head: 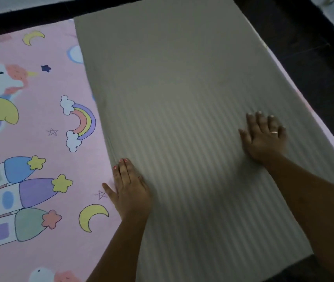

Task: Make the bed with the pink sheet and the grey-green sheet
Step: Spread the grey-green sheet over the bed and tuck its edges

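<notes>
The pink sheet (46,139), printed with unicorns, rainbows, moons and a castle, lies flat over the bed on the left. A folded grey-green striped sheet (182,102) lies on top of it, covering the right half up to the far edge. My left hand (128,190) rests palm down on the grey-green sheet's left edge, thumb out over the pink sheet. My right hand (263,137), wearing a ring, lies flat with fingers spread on the grey-green sheet near its right side. Neither hand grips any fabric.
A dark floor (308,49) runs along the bed's right side and past the far edge. A thin strip of pink sheet shows beyond the grey-green sheet's right edge. A dark patch sits at the near right corner.
</notes>
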Tool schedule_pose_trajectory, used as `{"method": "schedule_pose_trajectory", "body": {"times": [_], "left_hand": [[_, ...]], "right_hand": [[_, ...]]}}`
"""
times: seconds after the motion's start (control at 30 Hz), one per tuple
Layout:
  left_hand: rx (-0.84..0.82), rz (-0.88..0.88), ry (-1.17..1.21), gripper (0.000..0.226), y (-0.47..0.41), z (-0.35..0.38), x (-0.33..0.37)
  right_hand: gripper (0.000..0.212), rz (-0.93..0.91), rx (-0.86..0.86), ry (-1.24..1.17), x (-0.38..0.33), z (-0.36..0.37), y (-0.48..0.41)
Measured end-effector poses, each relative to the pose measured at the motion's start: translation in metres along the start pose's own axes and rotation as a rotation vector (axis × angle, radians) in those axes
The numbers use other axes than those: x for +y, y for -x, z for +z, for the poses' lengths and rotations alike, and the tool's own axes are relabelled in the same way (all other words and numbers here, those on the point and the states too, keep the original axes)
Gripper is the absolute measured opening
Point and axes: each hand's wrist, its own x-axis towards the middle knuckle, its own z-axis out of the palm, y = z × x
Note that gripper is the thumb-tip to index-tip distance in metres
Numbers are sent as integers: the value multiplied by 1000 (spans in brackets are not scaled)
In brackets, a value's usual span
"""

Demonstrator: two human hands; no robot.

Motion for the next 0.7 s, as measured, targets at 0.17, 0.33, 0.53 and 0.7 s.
{"method": "schedule_pose_trajectory", "body": {"times": [0.17,0.33,0.53,0.7], "left_hand": [[-59,34,12,61,-7,0,43],[-119,-2,-6,71,6,13,105],[-172,-110,-33,77,58,34,173],[-218,-238,79,84,126,61,261]], "right_hand": [[67,-148,113,-151,-50,-2,2],[56,-872,80,4,-63,23,45],[58,-673,133,80,77,2,-48],[67,-535,123,86,112,-44,-69]]}}
